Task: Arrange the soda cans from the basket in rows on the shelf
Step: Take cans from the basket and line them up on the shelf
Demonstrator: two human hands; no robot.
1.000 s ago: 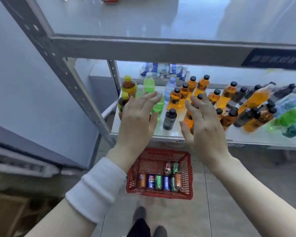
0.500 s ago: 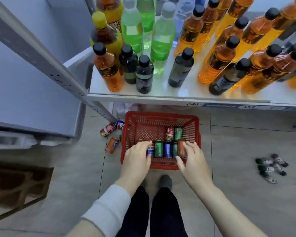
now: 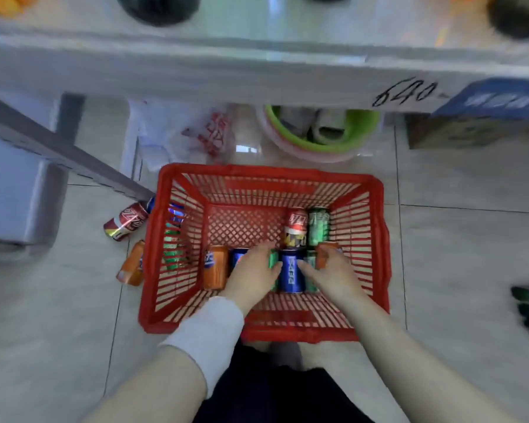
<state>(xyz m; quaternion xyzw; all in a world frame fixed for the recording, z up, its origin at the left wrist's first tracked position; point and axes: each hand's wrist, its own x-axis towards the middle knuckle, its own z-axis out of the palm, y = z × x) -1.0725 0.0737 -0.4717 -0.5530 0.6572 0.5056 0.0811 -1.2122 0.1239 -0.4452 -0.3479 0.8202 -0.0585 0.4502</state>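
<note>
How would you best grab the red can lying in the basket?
Probably round its middle, coming from above and the left: the red can lies on its side with bare basket floor to its left, while a green can hugs its right.

Both bare forearms reach forward and down, almost parallel. The left hand [image 3: 252,274], with a white band [image 3: 206,334] on its wrist, and the right hand [image 3: 330,274] are palm down, close together, fingers curled downward. Whether they grip anything is not clear.
</note>
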